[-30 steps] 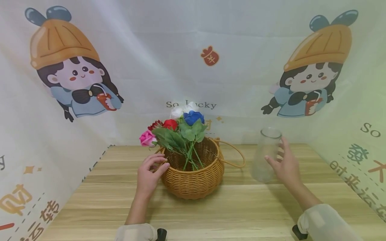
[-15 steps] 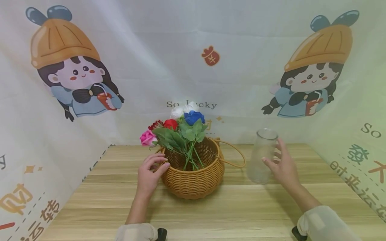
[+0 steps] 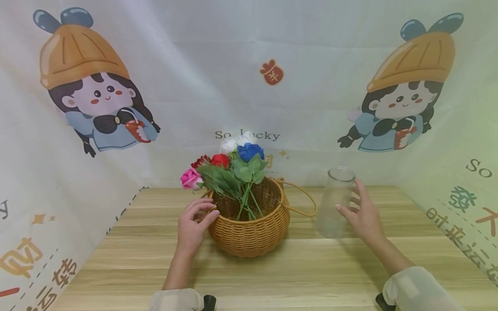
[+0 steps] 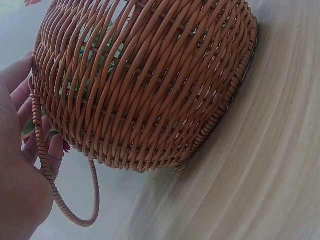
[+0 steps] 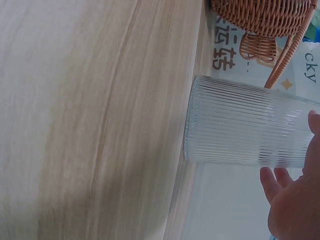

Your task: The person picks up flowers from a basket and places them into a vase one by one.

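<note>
A brown wicker basket [image 3: 249, 239] sits upright at the middle of the wooden table, holding artificial flowers. Among them are a pink rose [image 3: 191, 178], red blooms [image 3: 220, 160], a blue bloom [image 3: 250, 152] and white ones. My left hand [image 3: 194, 222] grips the basket's left rim, thumb on the near side; the wrist view shows the woven handle [image 4: 50, 175] hanging across the palm. To the right stands a clear ribbed glass vase [image 5: 240, 125], wide at the base and narrower on top. My right hand [image 3: 365, 216] holds it from the right, thumb in front and fingers behind.
The second basket handle [image 3: 303, 194] sticks out to the right, close to the vase. A white printed cloth [image 3: 194, 86] hangs behind and beside the wooden table [image 3: 272, 280]. Wrist straps [image 3: 209, 302] show at both sleeves.
My right hand has slid the glass vase left and slightly nearer, closer to the basket. My left hand, the basket and the flowers have stayed in place.
</note>
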### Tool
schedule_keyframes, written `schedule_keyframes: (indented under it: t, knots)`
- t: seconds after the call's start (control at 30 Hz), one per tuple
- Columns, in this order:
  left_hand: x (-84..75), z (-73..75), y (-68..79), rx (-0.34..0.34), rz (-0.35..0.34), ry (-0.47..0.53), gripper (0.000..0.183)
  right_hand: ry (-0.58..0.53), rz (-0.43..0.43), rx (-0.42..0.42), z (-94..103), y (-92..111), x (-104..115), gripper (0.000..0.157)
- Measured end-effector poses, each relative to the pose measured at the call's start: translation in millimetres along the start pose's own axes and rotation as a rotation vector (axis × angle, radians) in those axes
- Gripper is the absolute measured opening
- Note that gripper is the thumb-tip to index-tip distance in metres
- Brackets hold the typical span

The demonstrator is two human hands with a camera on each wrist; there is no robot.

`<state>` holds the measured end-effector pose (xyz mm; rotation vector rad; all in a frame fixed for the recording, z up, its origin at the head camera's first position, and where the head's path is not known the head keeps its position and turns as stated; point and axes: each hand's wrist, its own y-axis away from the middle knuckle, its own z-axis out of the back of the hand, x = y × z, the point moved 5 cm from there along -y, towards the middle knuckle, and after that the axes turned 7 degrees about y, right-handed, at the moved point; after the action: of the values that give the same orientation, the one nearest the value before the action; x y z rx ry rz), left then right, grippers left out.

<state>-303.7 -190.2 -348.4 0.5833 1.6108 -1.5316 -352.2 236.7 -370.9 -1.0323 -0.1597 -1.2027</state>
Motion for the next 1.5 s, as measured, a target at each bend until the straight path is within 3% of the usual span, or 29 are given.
schedule_keyframes:
  t: [0.53, 0.67, 0.77, 0.97, 1.1, 1.23, 1.5]
  knots:
    - [-0.4, 0.0, 0.3, 0.004, -0.007, 0.011, 0.016, -0.020, 0.036, 0.042, 0.0, 1, 3, 0.092]
    - [0.2, 0.3, -0.1, 0.001, -0.006, 0.018, 0.016, 0.005, 0.017, -0.002, 4.8, 9, 7, 0.085]
    - [1.5, 0.3, -0.6, -0.001, -0.007, 0.015, 0.017, 0.056, 0.021, -0.090, 10.0, 17, 14, 0.077]
    - [2.5, 0.4, -0.6, -0.003, -0.009, 0.016, 0.017, 0.039, 0.122, -0.280, 14.8, 28, 39, 0.064]
    - [2.7, 0.8, -0.4, -0.004, -0.004, 0.020, 0.018, -0.028, 0.223, -0.334, 9.7, 30, 58, 0.061]
    - [2.8, 1.0, -0.5, -0.006, 0.000, 0.023, 0.018, -0.106, 0.270, -0.308, 1.3, 31, 81, 0.062]
    - [2.4, 0.7, -0.4, -0.009, -0.003, 0.020, 0.016, -0.227, 0.237, -0.176, -7.8, 31, 132, 0.065]
